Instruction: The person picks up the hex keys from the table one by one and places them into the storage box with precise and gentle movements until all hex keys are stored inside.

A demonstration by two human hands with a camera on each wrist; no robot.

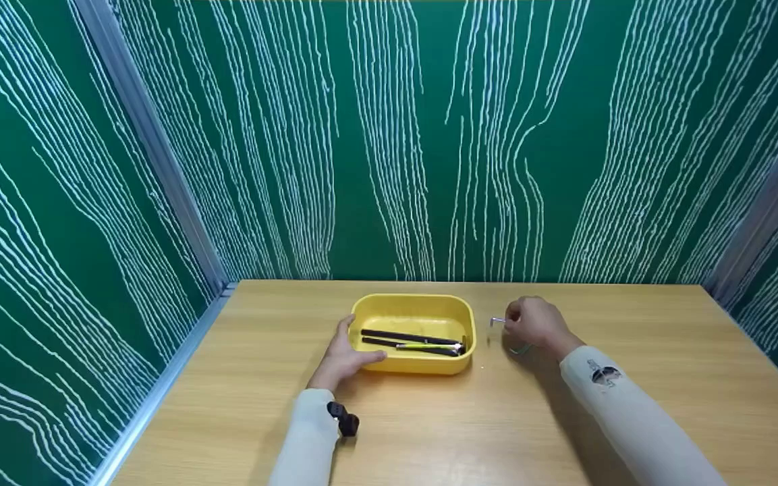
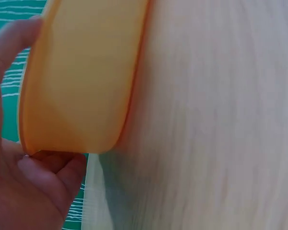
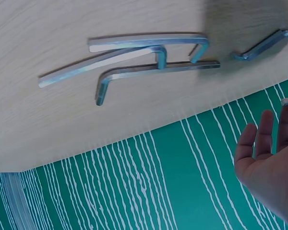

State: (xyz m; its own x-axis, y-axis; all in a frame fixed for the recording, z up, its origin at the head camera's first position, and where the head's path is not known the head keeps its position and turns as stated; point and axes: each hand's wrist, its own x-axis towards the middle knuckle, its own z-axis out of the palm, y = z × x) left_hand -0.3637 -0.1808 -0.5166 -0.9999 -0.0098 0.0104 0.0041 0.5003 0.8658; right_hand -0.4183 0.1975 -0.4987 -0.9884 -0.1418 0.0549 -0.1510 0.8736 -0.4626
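A yellow plastic box (image 1: 412,366) stands on the table, and my left hand (image 1: 343,356) grips its left end, thumb over the front rim. The left wrist view shows the fingers against the end wall of the box (image 2: 86,72). Right of the box, my right hand (image 1: 537,324) pinches an L-shaped hex key (image 1: 497,320) above the table. Below that hand, another hex key (image 1: 519,350) is partly hidden. In the right wrist view, several hex keys (image 3: 149,40) lie on the table, some overlapping, with a short one (image 3: 264,45) apart from them.
Inside the box lie two long black rods (image 1: 402,335) and a thin yellow-green stick (image 1: 422,346). The wooden table (image 1: 415,432) ends at a green wall (image 1: 389,202) with wavy white lines. A metal post (image 1: 152,142) rises at the left back corner.
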